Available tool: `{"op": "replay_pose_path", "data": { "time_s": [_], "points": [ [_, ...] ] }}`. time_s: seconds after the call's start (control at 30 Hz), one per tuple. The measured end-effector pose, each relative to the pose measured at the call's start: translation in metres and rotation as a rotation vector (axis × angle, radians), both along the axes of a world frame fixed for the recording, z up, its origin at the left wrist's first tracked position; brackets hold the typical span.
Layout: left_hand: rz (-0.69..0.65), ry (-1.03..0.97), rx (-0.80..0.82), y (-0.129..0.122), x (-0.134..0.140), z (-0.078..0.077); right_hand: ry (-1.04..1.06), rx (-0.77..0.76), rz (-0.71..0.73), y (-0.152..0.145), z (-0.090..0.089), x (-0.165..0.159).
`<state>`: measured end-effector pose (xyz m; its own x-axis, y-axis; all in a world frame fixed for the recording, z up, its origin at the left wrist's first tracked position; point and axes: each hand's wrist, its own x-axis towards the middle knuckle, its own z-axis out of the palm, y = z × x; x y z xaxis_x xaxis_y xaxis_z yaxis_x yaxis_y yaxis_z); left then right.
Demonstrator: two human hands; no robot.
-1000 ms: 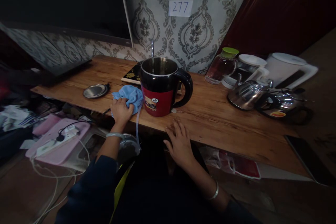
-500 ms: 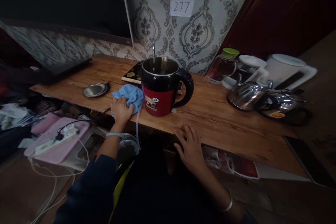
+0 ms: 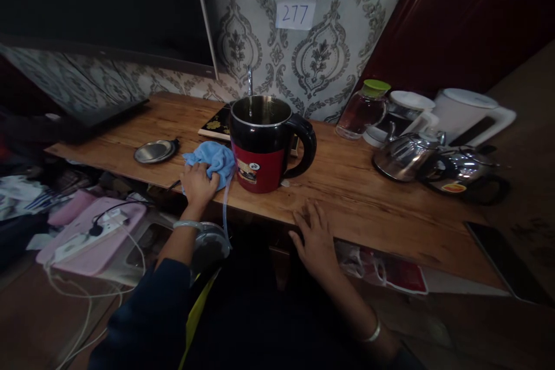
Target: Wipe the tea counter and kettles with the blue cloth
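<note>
My left hand (image 3: 199, 187) grips a crumpled blue cloth (image 3: 217, 157) at the front edge of the wooden table, its fingers curled over the fabric. Just right of the cloth stands a large red and black electric kettle (image 3: 259, 167), without a lid, its black handle turned to the right. A metal tap or spout (image 3: 250, 78) rises behind its rim. From beside the kettle a clear hose (image 3: 225, 214) hangs over the table edge. My right hand (image 3: 317, 243) lies with fingers spread on the front edge, apart from the kettle and holding nothing.
A round metal kettle lid (image 3: 155, 151) lies left of the cloth. On the right are a green-lidded glass jug (image 3: 363, 110), a white pitcher (image 3: 466, 113) and two shiny kettles (image 3: 405, 159). A power strip (image 3: 93, 234) sits on a pink stool (image 3: 125, 219) at lower left.
The view has shifted slightly. My left hand stays on the cloth, and my right hand stays at the table edge with barely any movement.
</note>
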<state>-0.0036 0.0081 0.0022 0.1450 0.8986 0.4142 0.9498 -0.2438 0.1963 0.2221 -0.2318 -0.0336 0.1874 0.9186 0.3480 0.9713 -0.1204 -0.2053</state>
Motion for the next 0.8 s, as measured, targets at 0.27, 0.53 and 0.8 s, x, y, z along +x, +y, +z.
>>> {"op": "replay_pose_path", "data": {
  "time_s": [0.27, 0.53, 0.8],
  "points": [
    [-0.007, 0.004, 0.002, 0.001, -0.001, -0.002, 0.027, -0.011, 0.015, 0.018, 0.005, 0.001],
    [-0.009, -0.006, -0.017, 0.002, -0.001, -0.002, -0.003, -0.07, -0.044, 0.005, 0.003, 0.017],
    [-0.008, 0.002, -0.004, 0.0, -0.001, -0.001, -0.019, -0.066, -0.081, 0.002, 0.004, 0.024]
  ]
}}
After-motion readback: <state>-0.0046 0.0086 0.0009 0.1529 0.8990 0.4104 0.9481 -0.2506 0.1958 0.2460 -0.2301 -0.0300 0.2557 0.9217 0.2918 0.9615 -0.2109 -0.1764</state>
